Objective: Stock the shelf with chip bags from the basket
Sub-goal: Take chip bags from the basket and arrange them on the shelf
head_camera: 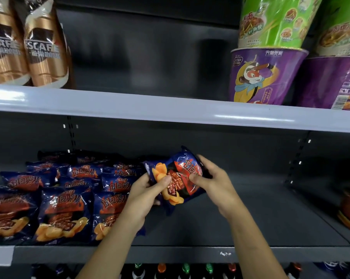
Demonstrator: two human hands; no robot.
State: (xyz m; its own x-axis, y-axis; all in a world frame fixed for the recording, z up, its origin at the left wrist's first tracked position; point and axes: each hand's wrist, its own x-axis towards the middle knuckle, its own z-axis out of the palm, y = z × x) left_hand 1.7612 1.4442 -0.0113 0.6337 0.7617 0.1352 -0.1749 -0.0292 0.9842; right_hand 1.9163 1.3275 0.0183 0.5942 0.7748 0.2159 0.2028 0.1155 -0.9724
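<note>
Now both hands on one chip bag (176, 178), held just above the shelf (220, 218), right of the stocked bags (63, 200). Left hand (148, 192) and right hand (212, 178) curl round its edges, thumbs on front. Best: set it flat beside the row w/o squeezing; film is glossy, crinkly, air-puffed, slippery. Basket not in view.

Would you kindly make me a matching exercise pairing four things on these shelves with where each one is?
Things:
1. held chip bag
2. purple noodle cup
3. brown coffee packs
4. stocked chip bags

Places:
A. upper shelf, left end
B. lower shelf, left part
C. gripped by left hand and right hand
D. under the green cup

Pairs: 1-C, 2-D, 3-A, 4-B
</note>
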